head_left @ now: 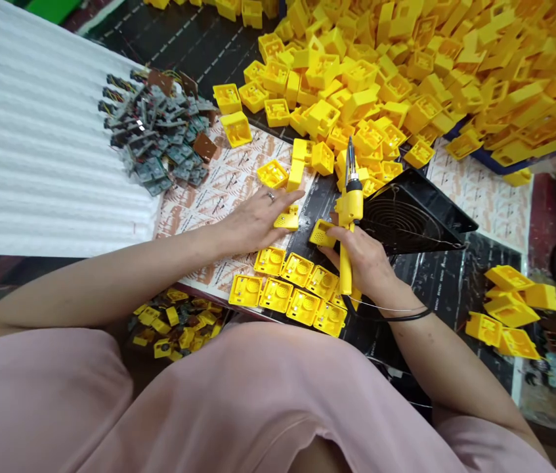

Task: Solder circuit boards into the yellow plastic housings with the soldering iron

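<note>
My left hand (260,213) has its thumb and fingers around a small yellow plastic housing (286,219) on the table. In my right hand (369,256) is a yellow-handled soldering iron (351,203), its metal tip pointing away from me. The same hand also pinches another yellow housing (321,232) with a patch of small holes. Just below the hands, two rows of open yellow housings (276,294) lie with their insides up. A black cable (390,318) runs from the iron along my right wrist.
A big heap of yellow housings (356,92) fills the back and right. Wired circuit boards (159,131) are piled at left beside white foam sheeting (46,131). A black fan unit (406,213) stands right of the iron. More housings (511,305) lie far right; a container of parts (174,325) sits below the edge.
</note>
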`<state>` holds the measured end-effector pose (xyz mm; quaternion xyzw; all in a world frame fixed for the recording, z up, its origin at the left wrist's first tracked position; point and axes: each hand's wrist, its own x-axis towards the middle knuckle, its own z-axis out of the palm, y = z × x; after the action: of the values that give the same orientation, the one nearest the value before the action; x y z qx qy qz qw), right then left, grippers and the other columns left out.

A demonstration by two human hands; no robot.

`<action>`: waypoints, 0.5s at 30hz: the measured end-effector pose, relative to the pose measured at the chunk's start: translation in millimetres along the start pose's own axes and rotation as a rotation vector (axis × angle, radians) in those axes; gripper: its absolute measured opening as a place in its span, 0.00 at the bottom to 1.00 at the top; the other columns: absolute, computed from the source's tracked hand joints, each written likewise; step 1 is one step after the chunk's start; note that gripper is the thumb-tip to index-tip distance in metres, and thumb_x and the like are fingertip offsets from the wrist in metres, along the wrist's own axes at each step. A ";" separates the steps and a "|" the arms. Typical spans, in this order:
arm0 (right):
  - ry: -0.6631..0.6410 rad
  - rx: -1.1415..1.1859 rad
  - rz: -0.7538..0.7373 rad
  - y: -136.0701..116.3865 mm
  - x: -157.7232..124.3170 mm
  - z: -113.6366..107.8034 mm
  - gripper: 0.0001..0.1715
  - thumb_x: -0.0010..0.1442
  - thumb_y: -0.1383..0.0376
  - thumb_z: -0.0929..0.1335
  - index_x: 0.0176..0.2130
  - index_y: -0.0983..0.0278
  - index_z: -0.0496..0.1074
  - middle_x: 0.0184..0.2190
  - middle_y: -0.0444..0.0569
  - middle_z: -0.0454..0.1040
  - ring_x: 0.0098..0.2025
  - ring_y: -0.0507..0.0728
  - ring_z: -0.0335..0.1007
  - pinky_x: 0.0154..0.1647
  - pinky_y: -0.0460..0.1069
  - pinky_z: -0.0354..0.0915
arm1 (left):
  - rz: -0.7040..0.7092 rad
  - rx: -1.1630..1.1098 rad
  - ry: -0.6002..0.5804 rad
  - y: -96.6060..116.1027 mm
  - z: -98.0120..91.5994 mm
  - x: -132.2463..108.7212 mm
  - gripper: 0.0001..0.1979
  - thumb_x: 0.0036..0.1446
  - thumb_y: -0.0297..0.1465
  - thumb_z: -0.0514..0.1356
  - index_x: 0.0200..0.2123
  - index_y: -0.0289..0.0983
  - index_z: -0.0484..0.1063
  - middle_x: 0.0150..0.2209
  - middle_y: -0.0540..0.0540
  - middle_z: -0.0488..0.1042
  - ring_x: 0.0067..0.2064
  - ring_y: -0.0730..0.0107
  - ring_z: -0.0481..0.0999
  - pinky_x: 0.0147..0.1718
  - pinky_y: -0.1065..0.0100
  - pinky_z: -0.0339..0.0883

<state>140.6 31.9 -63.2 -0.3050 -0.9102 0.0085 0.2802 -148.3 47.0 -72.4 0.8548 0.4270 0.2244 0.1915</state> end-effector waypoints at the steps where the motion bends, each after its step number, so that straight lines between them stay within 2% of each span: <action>1: -0.002 0.008 -0.002 0.4 -0.5 0.9 0.11 0.72 0.64 0.70 0.54 0.59 0.69 0.43 0.50 0.81 0.44 0.59 0.83 0.42 0.51 0.79 | 0.009 0.028 -0.009 -1.8 1.2 -1.9 0.36 0.66 0.34 0.63 0.73 0.35 0.59 0.65 0.34 0.74 0.64 0.47 0.74 0.65 0.45 0.67; 4: -0.008 0.029 0.002 1.1 -1.6 1.6 0.14 0.72 0.64 0.71 0.55 0.58 0.69 0.45 0.51 0.82 0.46 0.60 0.83 0.43 0.51 0.79 | 0.021 0.054 -0.011 -4.7 -0.5 -6.5 0.37 0.66 0.34 0.64 0.74 0.35 0.55 0.67 0.33 0.72 0.65 0.48 0.73 0.66 0.47 0.67; 7: -0.016 0.034 0.008 0.7 -1.4 0.5 0.14 0.72 0.64 0.71 0.56 0.58 0.69 0.47 0.52 0.83 0.45 0.60 0.83 0.43 0.51 0.79 | -0.002 0.064 -0.027 -4.2 -7.3 -8.6 0.38 0.65 0.36 0.65 0.74 0.36 0.56 0.69 0.33 0.70 0.67 0.46 0.72 0.67 0.47 0.66; 12: -0.022 0.018 -0.006 -0.4 -1.2 0.3 0.11 0.72 0.65 0.70 0.53 0.58 0.70 0.44 0.49 0.82 0.41 0.57 0.81 0.42 0.50 0.77 | -0.175 0.064 -0.078 -1.9 -11.7 -10.9 0.39 0.64 0.36 0.67 0.74 0.39 0.59 0.60 0.37 0.78 0.60 0.49 0.78 0.59 0.51 0.72; 15: 0.002 0.013 -0.019 -0.6 -1.5 1.7 0.13 0.71 0.67 0.71 0.54 0.58 0.70 0.44 0.48 0.82 0.40 0.57 0.80 0.43 0.51 0.77 | -0.161 -0.016 -0.019 -1.5 -8.1 -13.4 0.38 0.63 0.36 0.69 0.73 0.42 0.60 0.67 0.36 0.74 0.60 0.51 0.80 0.60 0.54 0.73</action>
<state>140.4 30.8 -65.2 -0.2945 -0.9126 0.0117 0.2832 -160.8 38.0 -69.4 0.8180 0.4909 0.2038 0.2200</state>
